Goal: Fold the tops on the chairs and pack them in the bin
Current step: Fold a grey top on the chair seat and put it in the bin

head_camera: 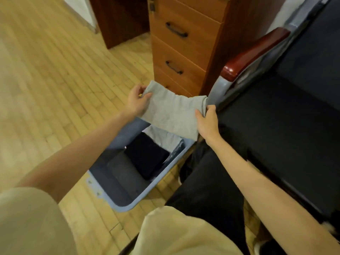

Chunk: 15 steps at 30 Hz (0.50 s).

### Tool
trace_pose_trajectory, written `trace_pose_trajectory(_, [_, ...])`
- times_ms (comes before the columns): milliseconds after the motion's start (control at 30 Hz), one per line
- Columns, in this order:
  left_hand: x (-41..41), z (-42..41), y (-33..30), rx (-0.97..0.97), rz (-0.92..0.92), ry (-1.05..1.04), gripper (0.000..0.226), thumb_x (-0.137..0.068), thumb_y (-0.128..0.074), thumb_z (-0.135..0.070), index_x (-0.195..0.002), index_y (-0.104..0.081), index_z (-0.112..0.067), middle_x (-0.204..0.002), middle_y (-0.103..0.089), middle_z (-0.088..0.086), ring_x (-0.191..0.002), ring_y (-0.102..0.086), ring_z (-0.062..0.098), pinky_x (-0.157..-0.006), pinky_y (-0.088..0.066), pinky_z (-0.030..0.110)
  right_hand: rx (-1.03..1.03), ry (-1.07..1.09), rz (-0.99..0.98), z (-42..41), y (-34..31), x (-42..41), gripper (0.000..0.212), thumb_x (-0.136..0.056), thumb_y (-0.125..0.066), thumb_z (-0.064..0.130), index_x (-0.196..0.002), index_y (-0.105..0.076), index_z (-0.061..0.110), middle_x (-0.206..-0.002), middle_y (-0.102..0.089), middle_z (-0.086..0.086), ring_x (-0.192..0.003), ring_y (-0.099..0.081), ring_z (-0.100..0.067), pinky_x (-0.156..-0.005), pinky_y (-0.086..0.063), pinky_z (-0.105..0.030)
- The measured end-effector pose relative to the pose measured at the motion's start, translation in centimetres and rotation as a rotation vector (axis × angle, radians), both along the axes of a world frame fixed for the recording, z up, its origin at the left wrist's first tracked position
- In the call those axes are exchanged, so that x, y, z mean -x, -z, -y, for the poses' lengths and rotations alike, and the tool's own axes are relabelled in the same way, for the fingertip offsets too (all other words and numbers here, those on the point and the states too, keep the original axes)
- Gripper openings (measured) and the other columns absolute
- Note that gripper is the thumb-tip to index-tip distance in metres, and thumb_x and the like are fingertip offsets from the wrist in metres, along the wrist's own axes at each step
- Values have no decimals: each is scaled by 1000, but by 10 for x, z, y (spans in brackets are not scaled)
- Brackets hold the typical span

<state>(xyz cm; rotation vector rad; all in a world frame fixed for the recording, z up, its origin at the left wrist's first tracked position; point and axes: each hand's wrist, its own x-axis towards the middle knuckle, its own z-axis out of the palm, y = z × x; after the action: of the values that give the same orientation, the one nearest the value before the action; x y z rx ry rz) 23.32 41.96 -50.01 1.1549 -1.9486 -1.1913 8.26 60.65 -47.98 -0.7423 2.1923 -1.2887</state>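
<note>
A folded grey top (173,111) hangs in the air above the far end of the blue-grey bin (117,192). My left hand (137,102) grips its left edge, thumb on top. My right hand (207,122) grips its right edge beside the chair. Inside the bin lie a folded black top (147,155) and, past it, a folded light grey top (163,136). The near half of the bin floor is bare. The chair (287,115) with a black seat stands to the right.
A wooden drawer cabinet (182,45) stands just behind the bin. The chair's red-brown armrest (253,52) rises at the upper right. Wooden floor (55,80) spreads to the left. My dark-trousered leg (207,181) is between the bin and the chair.
</note>
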Motion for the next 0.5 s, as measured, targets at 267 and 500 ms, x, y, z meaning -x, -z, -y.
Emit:
trace_pose_trajectory(267, [-107, 38, 103, -174, 184, -62, 11, -91, -61, -4, -99, -55, -10, -96, -57, 7, -90, -52, 18, -74, -43, 19, -286, -15, 345, 44, 106, -101, 43, -97, -51, 14, -135, -36, 0, -128, -50, -12, -121, -49, -30, -89, -42, -30])
trace_pose_trajectory(500, [-163, 49, 194, -252, 467, 72, 8, -90, -64, -8, -97, -63, -12, -100, -63, 3, -96, -57, 18, -89, -44, 34, -474, 92, 647, 38, 203, -190, 19, -96, -48, 9, -112, -38, 5, -109, -45, -10, -95, -49, -22, -74, -39, -30])
